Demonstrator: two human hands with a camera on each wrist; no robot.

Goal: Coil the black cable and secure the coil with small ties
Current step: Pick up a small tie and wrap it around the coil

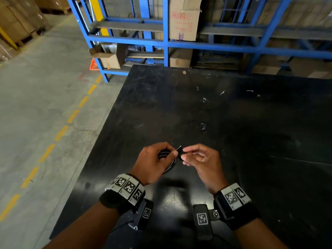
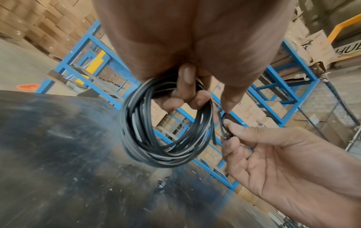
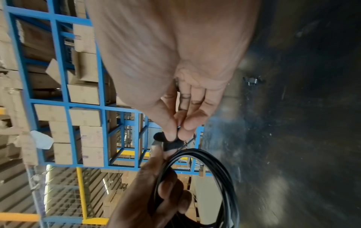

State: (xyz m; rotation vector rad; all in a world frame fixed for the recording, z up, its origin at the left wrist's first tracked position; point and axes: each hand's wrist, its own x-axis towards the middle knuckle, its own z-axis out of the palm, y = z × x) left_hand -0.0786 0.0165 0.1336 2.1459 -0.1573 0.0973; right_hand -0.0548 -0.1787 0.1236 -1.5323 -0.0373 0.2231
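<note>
Nearest the head camera: two forearms with tagged wristbands, raised over the black table point(image 1: 233, 141). Beyond the table's far edge, blue shelving point(image 1: 167, 42) stacked with cardboard boxes.

Left hand point(image 1: 152, 164), above the near part of the table, curled round the coiled black cable point(image 2: 166, 123); several fingers hooked through the loops, seemingly to keep the turns bunched so a tie can go round them. Coil hanging free from that hand, clear of the table, already wound into a neat ring.

Right hand point(image 1: 201, 159), just beside the left, pinching a small black tie point(image 3: 171, 145) between thumb and fingertips, other fingers loosely spread. Tie held right at the top of the coil, next to the left thumb, probably so it can be wrapped where the loops are gathered tightest. Whether it already circles the bundle: cannot tell.

Further out on the table, well apart from the hands, a small dark clip-like piece point(image 1: 203, 126), perhaps another tie.
</note>
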